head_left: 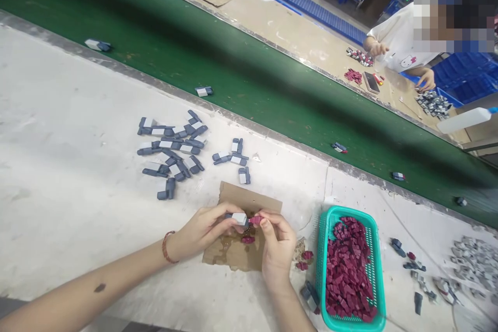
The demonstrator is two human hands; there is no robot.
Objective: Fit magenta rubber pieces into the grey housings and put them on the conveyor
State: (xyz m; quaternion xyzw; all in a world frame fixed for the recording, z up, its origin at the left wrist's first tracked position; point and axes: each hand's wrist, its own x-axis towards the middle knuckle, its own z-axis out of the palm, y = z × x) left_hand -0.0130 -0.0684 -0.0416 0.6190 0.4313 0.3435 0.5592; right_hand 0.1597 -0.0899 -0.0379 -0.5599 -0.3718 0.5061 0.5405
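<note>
Over a stained piece of cardboard (252, 197), my left hand (206, 228) pinches a grey-and-white plastic part (238, 219). My right hand (278, 238) holds a small dark-red piece (255, 220) between thumb and fingers, its tip at the right end of the grey-and-white part. Another red piece (248, 239) lies on the cardboard under my hands. A green basket (322, 270) full of red pieces stands right of my right hand. Two loose red pieces (302, 265) and a dark grey part (309, 295) lie between them.
Several grey-and-white parts (171, 144) lie beyond my left hand. A green conveyor belt (249, 83) crosses behind, with scattered parts on it. At the right are a pile of light grey pieces (474, 264) and loose parts. Across the belt a person (404, 36) handles similar parts.
</note>
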